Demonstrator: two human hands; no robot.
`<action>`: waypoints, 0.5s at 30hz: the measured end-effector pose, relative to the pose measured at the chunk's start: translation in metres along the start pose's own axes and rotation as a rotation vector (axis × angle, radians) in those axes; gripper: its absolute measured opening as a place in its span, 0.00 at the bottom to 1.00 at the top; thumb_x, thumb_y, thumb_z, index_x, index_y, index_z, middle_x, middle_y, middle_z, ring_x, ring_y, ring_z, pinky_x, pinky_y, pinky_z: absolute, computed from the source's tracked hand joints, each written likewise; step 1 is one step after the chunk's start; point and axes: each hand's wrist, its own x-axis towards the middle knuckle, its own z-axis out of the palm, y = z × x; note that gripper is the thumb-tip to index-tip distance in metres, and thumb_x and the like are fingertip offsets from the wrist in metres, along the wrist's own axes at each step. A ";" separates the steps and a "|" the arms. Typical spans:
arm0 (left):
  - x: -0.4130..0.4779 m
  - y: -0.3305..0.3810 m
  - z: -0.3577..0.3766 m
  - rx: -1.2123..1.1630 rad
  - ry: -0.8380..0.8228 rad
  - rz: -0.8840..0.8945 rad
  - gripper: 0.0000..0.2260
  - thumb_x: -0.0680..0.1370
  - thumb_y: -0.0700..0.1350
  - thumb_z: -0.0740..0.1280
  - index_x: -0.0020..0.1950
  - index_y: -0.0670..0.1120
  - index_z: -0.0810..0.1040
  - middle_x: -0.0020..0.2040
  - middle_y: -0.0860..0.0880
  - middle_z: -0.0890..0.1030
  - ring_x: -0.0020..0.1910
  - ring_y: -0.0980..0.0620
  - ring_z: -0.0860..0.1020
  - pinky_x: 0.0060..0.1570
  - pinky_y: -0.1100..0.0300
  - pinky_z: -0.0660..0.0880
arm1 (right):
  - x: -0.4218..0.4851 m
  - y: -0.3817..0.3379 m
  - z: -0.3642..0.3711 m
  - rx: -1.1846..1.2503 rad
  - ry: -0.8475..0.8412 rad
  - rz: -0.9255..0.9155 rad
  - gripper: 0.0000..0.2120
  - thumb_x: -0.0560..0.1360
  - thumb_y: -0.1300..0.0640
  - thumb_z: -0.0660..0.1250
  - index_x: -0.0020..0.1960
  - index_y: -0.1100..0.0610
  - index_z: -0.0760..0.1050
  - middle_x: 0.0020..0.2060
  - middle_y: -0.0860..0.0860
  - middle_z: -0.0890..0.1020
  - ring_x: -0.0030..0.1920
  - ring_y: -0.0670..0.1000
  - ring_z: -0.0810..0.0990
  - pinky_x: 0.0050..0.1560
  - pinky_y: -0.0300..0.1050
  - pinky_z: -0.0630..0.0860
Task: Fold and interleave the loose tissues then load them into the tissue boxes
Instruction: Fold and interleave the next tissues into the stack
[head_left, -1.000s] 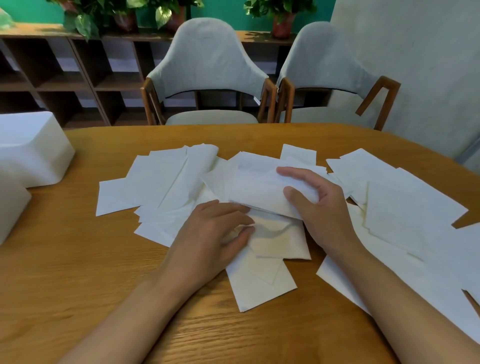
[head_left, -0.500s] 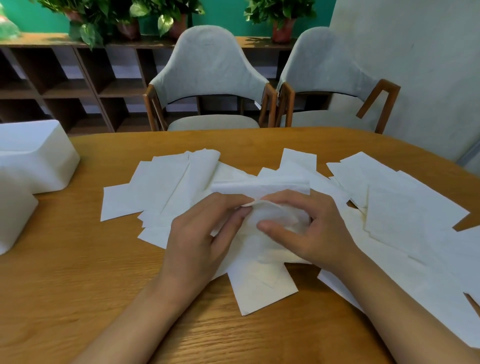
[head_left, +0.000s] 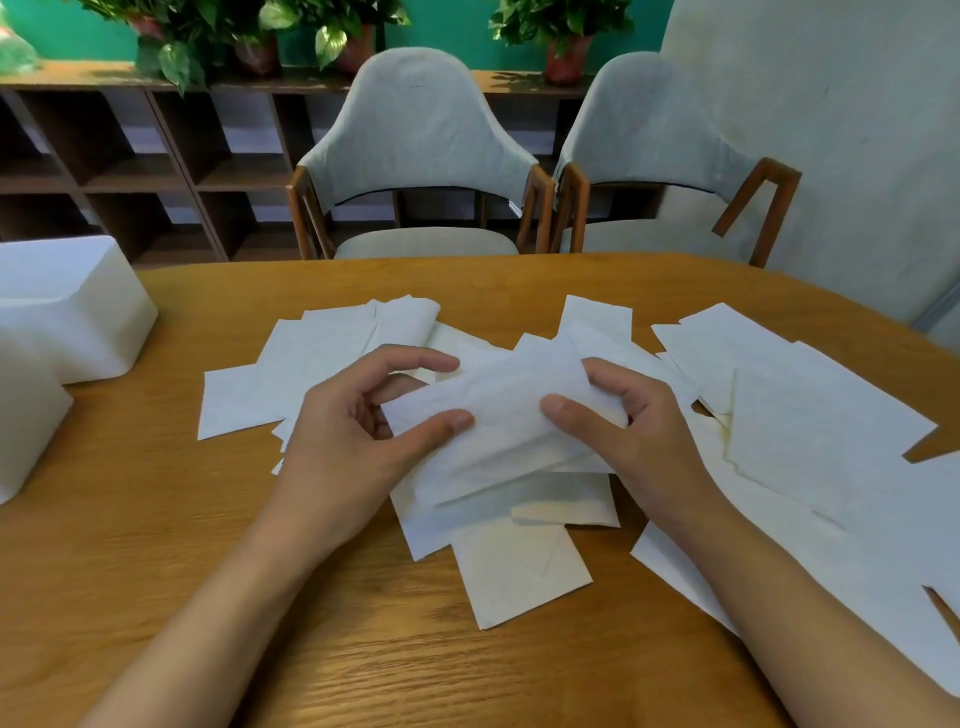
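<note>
Head view: both hands are over the middle of the table (head_left: 156, 571).

- Left hand (head_left: 358, 441): fingers curled. The thumb lies on top and the fingers sit behind the left end of a folded tissue (head_left: 509, 410), pinching it.
- Right hand (head_left: 639, 431): same grip on the right end, with the thumb on top and the fingers curled behind.
- The folded tissue is stretched between the hands, with its right end a little higher. Its lower edge overlaps the sheets beneath, and I cannot tell whether it touches them.
- Loose tissues (head_left: 311, 364) lie flat and overlapping under and around the hands. One patch lies left of the middle. A larger spread (head_left: 810, 431) runs to the right edge and out of frame.
- A white box (head_left: 78, 312) stands at the far left corner. A second white box (head_left: 26, 415) is just in front of it at the left edge, cut off by the frame. Bare wood separates both from the tissues.

Open room:
- A bare strip runs along the far edge in front of two grey chairs (head_left: 415, 156).
- There is bare wood along the near edge, between the forearms and to the left of the left forearm.
- The right side is covered with sheets.
</note>
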 end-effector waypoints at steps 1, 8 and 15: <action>0.000 -0.001 -0.001 0.017 -0.017 -0.011 0.13 0.71 0.49 0.80 0.55 0.56 0.85 0.42 0.48 0.85 0.36 0.39 0.73 0.33 0.51 0.68 | 0.000 0.002 0.001 -0.024 -0.031 0.009 0.15 0.73 0.45 0.74 0.58 0.45 0.80 0.53 0.36 0.82 0.55 0.39 0.80 0.50 0.35 0.79; 0.001 -0.012 0.000 0.076 -0.029 -0.061 0.11 0.70 0.53 0.79 0.52 0.61 0.86 0.46 0.55 0.85 0.40 0.45 0.76 0.35 0.55 0.73 | 0.000 0.005 0.009 -0.153 -0.117 -0.002 0.30 0.68 0.36 0.71 0.68 0.29 0.66 0.62 0.24 0.70 0.60 0.30 0.71 0.53 0.26 0.74; 0.000 -0.012 0.002 0.139 -0.086 -0.079 0.12 0.72 0.51 0.79 0.54 0.60 0.86 0.50 0.64 0.85 0.42 0.60 0.79 0.39 0.69 0.73 | 0.002 0.008 0.012 -0.118 -0.093 -0.016 0.36 0.69 0.39 0.71 0.73 0.28 0.58 0.65 0.16 0.60 0.63 0.19 0.60 0.55 0.15 0.60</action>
